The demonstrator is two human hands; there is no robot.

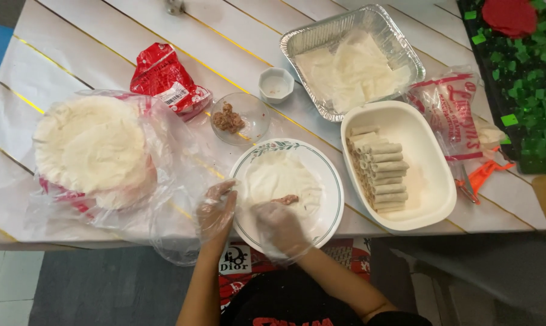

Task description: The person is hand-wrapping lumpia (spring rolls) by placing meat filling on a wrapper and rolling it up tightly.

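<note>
I observe both hands in thin clear plastic gloves. The right hand (pixel 280 228) lies curled on a round, pale, soft wrapper (pixel 279 181) spread flat on the white plate (pixel 330 175); whether it pinches the sheet, I cannot tell. Just beyond its fingertips sits a small brownish strip of filling (pixel 285 199), long axis running left-right. The left hand (pixel 215 211) rests spread, fingers loosely apart, at the plate's left rim.

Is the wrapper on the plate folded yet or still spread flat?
Spread flat: the wrapper lies open across the plate, a strip of filling uncovered on it, right hand at its near edge.
</note>
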